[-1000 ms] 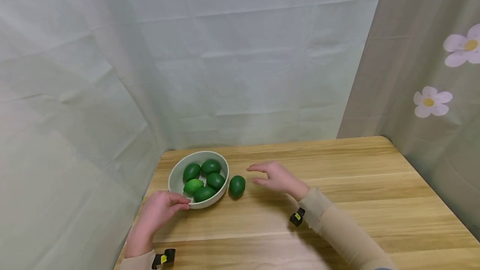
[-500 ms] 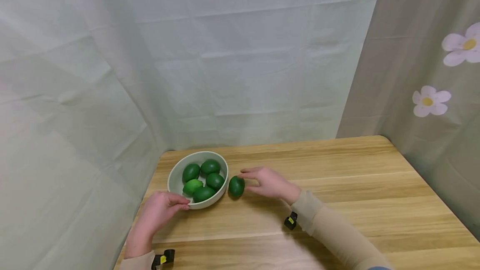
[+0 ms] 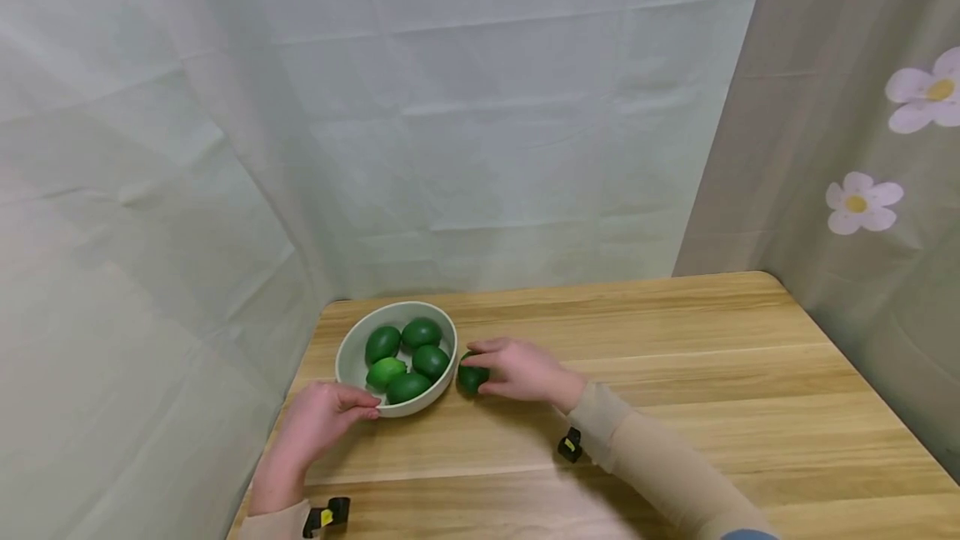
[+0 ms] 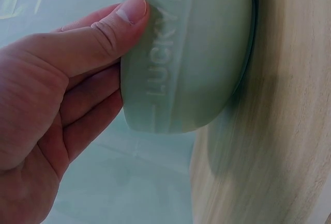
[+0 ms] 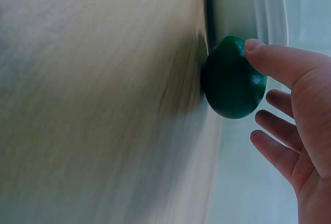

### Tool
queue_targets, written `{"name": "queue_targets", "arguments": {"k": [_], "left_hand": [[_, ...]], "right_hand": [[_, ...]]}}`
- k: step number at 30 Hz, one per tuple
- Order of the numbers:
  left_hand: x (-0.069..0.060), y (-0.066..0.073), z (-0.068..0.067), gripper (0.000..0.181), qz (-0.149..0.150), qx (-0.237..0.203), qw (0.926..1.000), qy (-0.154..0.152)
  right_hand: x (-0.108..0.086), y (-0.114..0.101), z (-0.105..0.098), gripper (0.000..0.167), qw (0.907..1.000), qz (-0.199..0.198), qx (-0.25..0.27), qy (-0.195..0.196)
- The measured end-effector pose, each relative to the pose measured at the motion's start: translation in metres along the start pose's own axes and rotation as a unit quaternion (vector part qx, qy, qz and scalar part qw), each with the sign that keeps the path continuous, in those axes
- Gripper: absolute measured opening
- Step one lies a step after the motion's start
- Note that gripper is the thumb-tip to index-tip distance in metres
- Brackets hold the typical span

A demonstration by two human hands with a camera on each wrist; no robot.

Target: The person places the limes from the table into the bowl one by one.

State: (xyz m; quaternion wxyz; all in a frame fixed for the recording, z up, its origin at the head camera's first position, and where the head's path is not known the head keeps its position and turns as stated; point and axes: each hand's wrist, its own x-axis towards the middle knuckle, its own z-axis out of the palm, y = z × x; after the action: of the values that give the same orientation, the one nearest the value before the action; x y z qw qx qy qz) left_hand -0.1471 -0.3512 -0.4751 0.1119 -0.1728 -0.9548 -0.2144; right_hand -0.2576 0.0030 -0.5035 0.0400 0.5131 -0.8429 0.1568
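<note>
A pale green bowl (image 3: 351, 350) stands at the table's far left, with raised letters reading "LUCKY DA" on its wall in the left wrist view. In it lie several dark green oval fruits (image 3: 384, 343) and one brighter lime (image 3: 386, 373). My left hand (image 3: 318, 423) pinches the bowl's near rim, thumb (image 4: 116, 30) outside. Just right of the bowl, another dark green oval fruit (image 5: 232, 79) rests on the table, avocado-like in shape. My right hand (image 3: 521, 371) holds this fruit between thumb and index finger; the other fingers stay off it. The index fingertip is hidden in the right wrist view.
The wooden table (image 3: 675, 373) extends to the right of the bowl. Pale cloth (image 3: 525, 148) hangs behind it and along the left side. A curtain with flower prints (image 3: 857, 203) hangs on the right.
My right hand has moved left from beside the loose fruit and put thumb and index finger around it. The left hand and the bowl have stayed in place.
</note>
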Motion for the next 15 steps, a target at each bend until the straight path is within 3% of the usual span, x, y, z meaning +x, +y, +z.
{"name": "queue_targets", "arguments": {"k": [15], "left_hand": [[0.0018, 0.0007, -0.0007, 0.014, 0.003, -0.002, 1.0000, -0.001]], "right_hand": [[0.0049, -0.0055, 0.0009, 0.053, 0.9998, 0.013, -0.005, -0.015]]}}
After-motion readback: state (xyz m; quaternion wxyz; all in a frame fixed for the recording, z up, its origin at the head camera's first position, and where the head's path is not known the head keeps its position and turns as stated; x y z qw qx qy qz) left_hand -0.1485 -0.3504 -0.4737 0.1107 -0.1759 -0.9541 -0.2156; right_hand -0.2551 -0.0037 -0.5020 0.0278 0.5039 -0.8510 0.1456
